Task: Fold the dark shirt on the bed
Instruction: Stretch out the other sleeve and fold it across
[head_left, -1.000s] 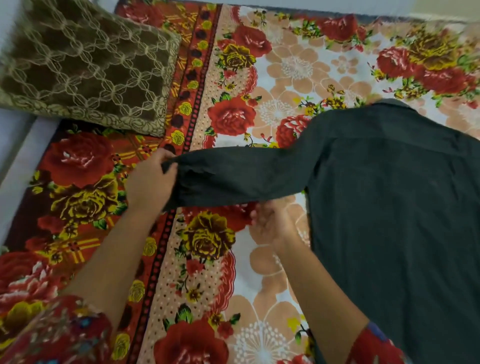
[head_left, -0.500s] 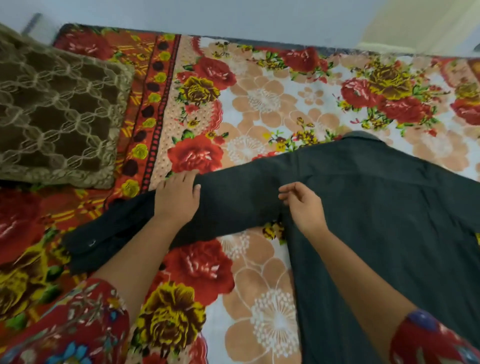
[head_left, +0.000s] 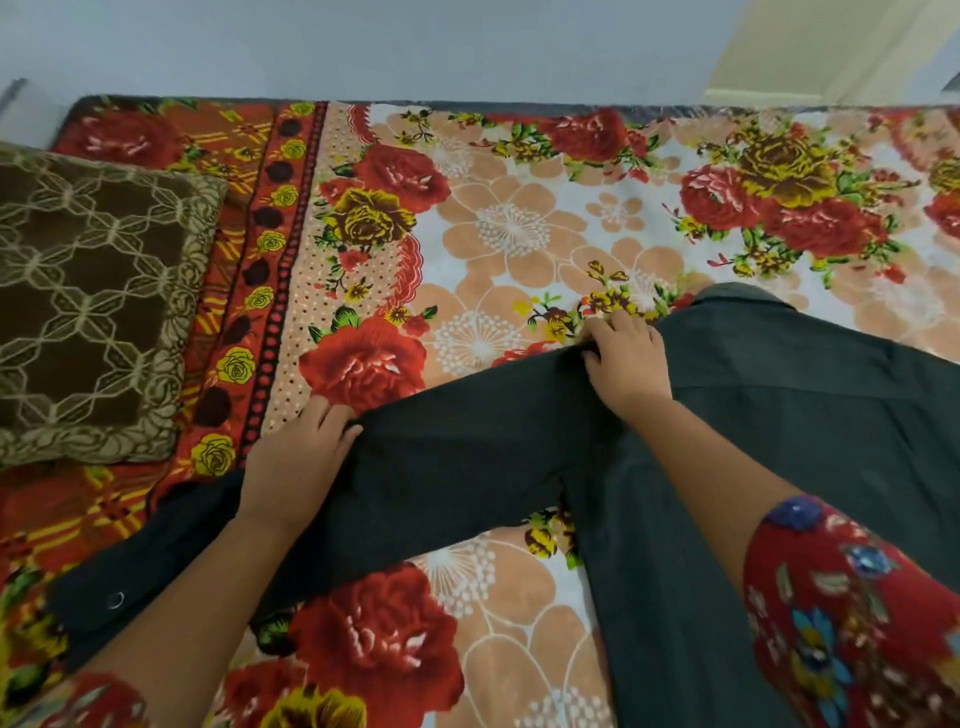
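Note:
The dark shirt (head_left: 789, 447) lies flat on the floral bedsheet (head_left: 519, 228), body at the right, collar toward the far side. Its left sleeve (head_left: 457, 467) stretches out toward the lower left and ends in a buttoned cuff (head_left: 104, 597). My left hand (head_left: 296, 462) rests flat on the middle of the sleeve, fingers spread at its upper edge. My right hand (head_left: 628, 358) sits at the shoulder seam, where its fingers pinch a small ridge of fabric at the top of the sleeve.
A brown patterned cushion (head_left: 88, 306) lies at the left side of the bed, beyond the cuff. A pale wall (head_left: 363, 47) runs along the bed's far edge. Flowered bedsheet shows between the sleeve and the wall.
The sleeve, first held up by its cuff, now lies on the bed. My left hand slid onto its middle. My right hand moved up to the shoulder seam.

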